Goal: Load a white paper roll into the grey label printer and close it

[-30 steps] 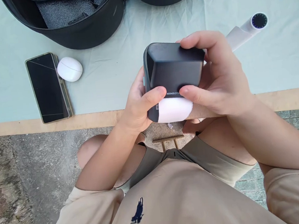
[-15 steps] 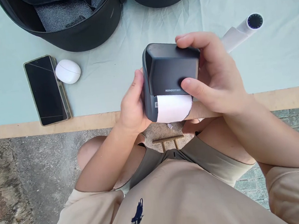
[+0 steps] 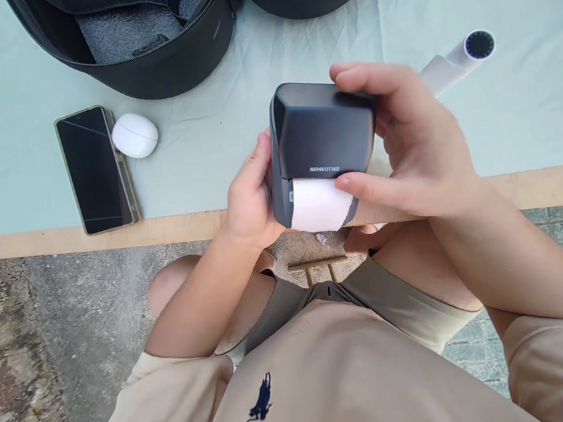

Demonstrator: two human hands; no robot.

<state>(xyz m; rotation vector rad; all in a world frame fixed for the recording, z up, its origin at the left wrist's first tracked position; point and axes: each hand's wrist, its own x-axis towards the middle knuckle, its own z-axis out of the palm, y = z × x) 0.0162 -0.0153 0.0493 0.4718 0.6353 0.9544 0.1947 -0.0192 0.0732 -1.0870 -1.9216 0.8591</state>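
Note:
A dark label printer [image 3: 326, 129] marked NIIMBOT is held up over the table's front edge. White label paper [image 3: 317, 204] curls out from under its lid, with a ragged right edge. My left hand [image 3: 252, 197] grips the printer's left side, thumb along the edge and the other fingers hidden beneath it. My right hand [image 3: 417, 136] is at the right side: its forefinger rests by the top right corner and the thumb tip lies at the lid's lower edge, over the paper. The remaining right fingers are curled behind the printer, partly hidden.
On the cloth-covered table [image 3: 203, 132] lie a phone [image 3: 96, 170] and a white rounded case [image 3: 135, 136] touching it. A black zippered case [image 3: 186, 70] stands open at the back. To the right is a white cylindrical device [image 3: 454, 62] with a dark round end.
My right thumb has slid left and down from the lid face to the paper's top edge. The printer has tilted slightly. The view has shifted a little, moving the table items rightward.

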